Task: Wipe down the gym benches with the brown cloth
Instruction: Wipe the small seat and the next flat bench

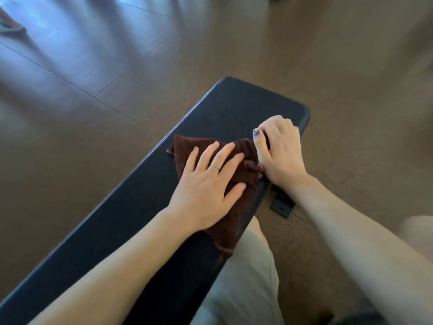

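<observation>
Cloth place: the brown cloth [236,184] lies on top of the black bench [140,207], near the bench's far end and by its right edge.
Cloth and left hand: the left hand [208,186] lies flat on the cloth, fingers straight and spread, pressing it onto the bench.
Cloth and right hand: the right hand [281,151] is just beside the cloth, touching its right corner. Its fingers are curled over the right edge of the bench. I cannot tell if they also pinch the cloth.
Hands together: the two hands are close, side by side, with the cloth between and under them.
Cloth look: dark brown and soft, like a small towel. It is crumpled with folds near the right hand. One corner points to the far left, and one end hangs over the near right edge of the bench.
Bench look: long, dark and flat, with round corners.
Floor: brown floor [351,66] lies all around the bench.
Leg: a leg in light trousers [246,277] is right beside the bench.
</observation>
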Demonstrator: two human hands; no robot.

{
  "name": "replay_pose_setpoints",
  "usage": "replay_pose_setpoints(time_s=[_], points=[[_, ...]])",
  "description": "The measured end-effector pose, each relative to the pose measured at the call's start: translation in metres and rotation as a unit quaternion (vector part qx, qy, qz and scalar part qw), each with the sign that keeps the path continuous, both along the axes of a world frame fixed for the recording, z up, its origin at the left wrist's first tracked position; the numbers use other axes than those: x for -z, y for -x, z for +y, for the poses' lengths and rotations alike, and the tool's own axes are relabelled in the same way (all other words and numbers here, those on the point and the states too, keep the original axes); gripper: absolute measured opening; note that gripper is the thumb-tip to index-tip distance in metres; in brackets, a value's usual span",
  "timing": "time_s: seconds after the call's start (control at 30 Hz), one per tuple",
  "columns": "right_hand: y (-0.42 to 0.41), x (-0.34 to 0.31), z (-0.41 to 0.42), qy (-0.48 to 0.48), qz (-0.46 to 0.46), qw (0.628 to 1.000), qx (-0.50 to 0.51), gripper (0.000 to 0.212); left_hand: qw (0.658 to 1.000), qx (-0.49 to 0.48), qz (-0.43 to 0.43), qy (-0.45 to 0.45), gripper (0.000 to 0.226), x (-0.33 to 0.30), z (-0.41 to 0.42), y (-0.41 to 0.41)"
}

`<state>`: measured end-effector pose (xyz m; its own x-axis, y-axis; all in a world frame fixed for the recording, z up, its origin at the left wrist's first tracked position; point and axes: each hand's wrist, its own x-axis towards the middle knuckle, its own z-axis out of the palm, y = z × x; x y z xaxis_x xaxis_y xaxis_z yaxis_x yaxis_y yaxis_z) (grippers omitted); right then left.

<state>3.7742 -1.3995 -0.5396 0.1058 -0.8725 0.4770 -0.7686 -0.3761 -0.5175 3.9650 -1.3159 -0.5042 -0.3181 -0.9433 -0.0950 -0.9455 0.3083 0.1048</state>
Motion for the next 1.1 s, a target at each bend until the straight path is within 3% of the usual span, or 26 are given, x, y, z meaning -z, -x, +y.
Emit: replay_pose_setpoints(time_s=[0.1,0.2,0.27,0.4,0.67,0.9,1.1], points=[[0.031,0.004,-0.033,-0.079,0.078,0.991,0.08,0.05,1.0,-0.02,0.004,0.009,0.063,0.005,-0.059,0.017],[0.049,-0.001,-0.06,-0.234,-0.047,0.966,0.098,0.057,0.999,-0.045,-0.001,0.015,0.066,0.008,-0.067,0.035],[0.052,0.0,-0.065,-0.278,-0.157,0.944,0.08,0.057,1.0,-0.024,0.006,0.012,0.068,0.005,-0.036,0.032],[0.043,0.009,-0.061,-0.23,-0.245,0.937,0.1,0.051,1.0,-0.002,-0.019,-0.023,0.073,-0.002,0.017,0.029],[0.039,0.002,-0.059,-0.206,-0.345,0.91,0.104,0.051,0.999,-0.024,-0.022,0.011,0.073,0.006,-0.085,0.083],[0.049,-0.009,-0.058,-0.307,-0.492,0.812,0.057,0.052,0.999,0.035,-0.025,0.012,0.069,0.005,0.004,0.054],[0.054,-0.011,-0.061,-0.344,-0.578,0.738,0.05,0.047,0.999,0.011,0.004,0.03,0.068,0.011,-0.092,0.109]])
